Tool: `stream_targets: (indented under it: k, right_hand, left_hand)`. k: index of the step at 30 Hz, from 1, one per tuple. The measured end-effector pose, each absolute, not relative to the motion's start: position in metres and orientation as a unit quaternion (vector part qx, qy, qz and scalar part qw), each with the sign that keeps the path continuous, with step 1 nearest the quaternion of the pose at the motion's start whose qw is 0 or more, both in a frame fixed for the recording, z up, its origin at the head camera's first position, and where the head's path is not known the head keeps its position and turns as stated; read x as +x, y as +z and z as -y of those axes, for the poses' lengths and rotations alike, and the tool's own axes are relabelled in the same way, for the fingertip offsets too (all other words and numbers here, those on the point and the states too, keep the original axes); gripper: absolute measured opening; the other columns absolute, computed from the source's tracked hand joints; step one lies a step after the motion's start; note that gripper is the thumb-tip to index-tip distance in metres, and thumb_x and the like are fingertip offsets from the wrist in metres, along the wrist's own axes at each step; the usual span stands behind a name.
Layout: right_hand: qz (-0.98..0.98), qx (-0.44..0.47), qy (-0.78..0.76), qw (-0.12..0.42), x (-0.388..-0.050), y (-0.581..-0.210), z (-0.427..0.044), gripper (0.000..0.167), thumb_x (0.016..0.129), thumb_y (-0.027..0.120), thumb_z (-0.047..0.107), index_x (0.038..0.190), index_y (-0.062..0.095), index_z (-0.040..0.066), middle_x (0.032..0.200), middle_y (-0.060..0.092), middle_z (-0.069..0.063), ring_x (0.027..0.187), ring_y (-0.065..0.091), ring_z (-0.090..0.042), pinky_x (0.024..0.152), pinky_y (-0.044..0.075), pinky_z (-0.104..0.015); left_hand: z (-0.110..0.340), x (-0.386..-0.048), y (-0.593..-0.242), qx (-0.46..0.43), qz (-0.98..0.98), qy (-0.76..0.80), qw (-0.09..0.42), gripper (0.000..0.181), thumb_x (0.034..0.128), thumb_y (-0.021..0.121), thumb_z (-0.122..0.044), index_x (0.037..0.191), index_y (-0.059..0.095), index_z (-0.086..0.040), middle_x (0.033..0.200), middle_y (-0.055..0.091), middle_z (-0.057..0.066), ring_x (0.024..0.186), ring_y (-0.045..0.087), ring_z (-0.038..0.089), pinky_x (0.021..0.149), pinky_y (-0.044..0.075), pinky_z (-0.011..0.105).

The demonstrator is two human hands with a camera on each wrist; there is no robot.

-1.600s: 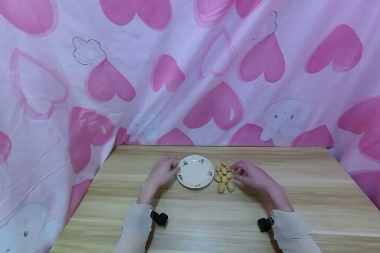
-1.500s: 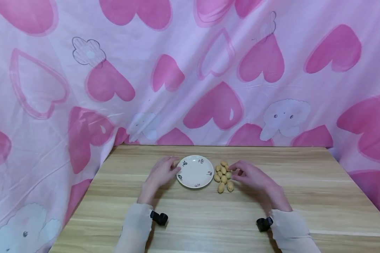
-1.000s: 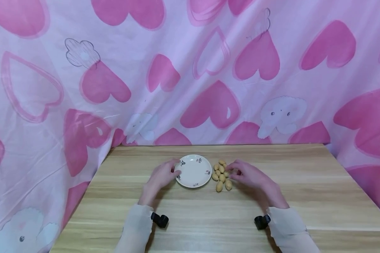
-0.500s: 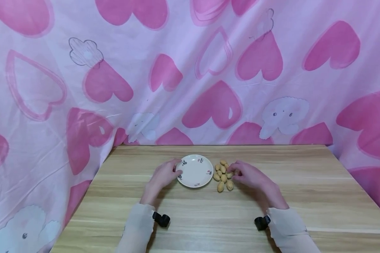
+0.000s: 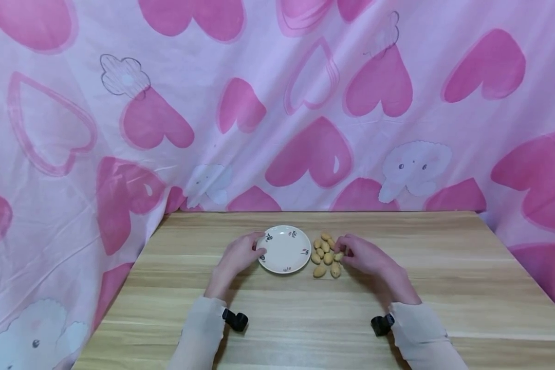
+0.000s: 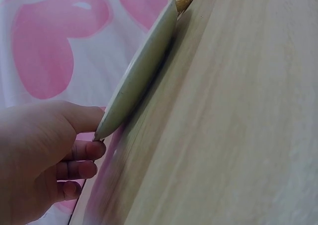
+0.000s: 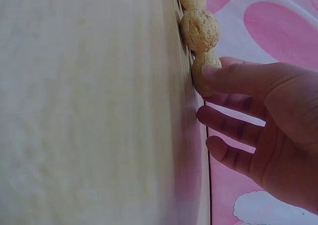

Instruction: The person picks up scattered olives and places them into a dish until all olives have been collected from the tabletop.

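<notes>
Listing near to far, we have: peanuts, clustered on the table, none plated yet; right hand, pinching one peanut, other fingers loose; left hand, pinching the bare plate by its left rim.

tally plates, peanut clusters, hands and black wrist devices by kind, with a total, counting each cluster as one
Plate: 1
Peanut cluster: 1
Hands, namely the left hand and right hand: 2
Black wrist devices: 2
Total: 6
</notes>
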State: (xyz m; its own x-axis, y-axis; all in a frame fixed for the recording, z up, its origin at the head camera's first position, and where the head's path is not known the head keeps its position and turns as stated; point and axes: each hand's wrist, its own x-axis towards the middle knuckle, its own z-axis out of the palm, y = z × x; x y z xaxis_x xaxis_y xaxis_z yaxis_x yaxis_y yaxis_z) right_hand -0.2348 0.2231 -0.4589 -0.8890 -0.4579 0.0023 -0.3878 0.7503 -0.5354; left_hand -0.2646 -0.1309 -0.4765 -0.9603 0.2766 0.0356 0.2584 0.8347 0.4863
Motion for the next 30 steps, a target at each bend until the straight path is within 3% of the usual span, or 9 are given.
stream_targets:
  k: [21, 30]
  right_hand:
    - [-0.936, -0.191, -0.287, 0.072, -0.232, -0.455, -0.22, 0.013, 0.092, 0.063, 0.007, 0.102, 0.064, 0.017, 0.095, 0.064, 0.003, 0.087, 0.057, -0.015, 0.081, 0.051, -0.035]
    - [-0.941, -0.182, -0.282, 0.037, -0.229, -0.452, -0.223, 0.011, 0.094, 0.065, 0.015, 0.104, 0.067, 0.02, 0.094, 0.065, 0.007, 0.086, 0.058, -0.013, 0.082, 0.05, -0.036]
  left_hand:
    - [0.134, -0.259, -0.471, 0.111, -0.951, 0.288, 0.034, 0.053, 0.0901, 0.071, -0.028, 0.14, 0.056, -0.016, 0.08, 0.059, 0.0, 0.066, 0.05, 0.015, 0.059, 0.04, 0.031]
    - [0.131, -0.262, -0.474, 0.104, -0.946, 0.306, 0.036, 0.054, 0.0888, 0.072, -0.027, 0.139, 0.056, -0.017, 0.079, 0.059, -0.001, 0.066, 0.05, 0.015, 0.06, 0.039, 0.03]
